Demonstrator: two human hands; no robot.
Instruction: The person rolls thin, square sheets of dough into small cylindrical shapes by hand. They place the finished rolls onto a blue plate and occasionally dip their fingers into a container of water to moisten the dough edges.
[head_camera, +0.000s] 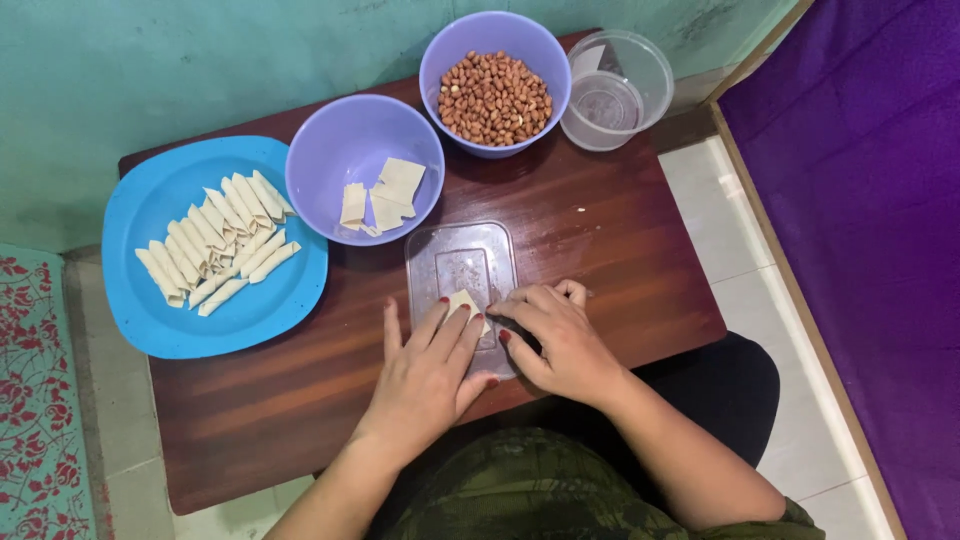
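- A person seated at a small dark wooden table presses both hands onto a pale square pastry wrapper lying on a clear plastic lid near the table's front edge, at about 6 o'clock from the table's centre.
- The left hand lies flat and open, fingers spread over the wrapper's left side, gripping nothing.
- The right hand is half curled, fingertips pinching or pressing the wrapper's right edge; how firm the hold is cannot be told.
- At 9 o'clock sits a blue plate carrying a cluster of rolled pastry sticks.
- At 11 o'clock, touching the plate, a lavender bowl holds a few flat wrapper pieces.
- At 12 o'clock a second lavender bowl is filled with brown peanuts.
- At 1 o'clock, just beside that bowl, stands a round clear plastic container.
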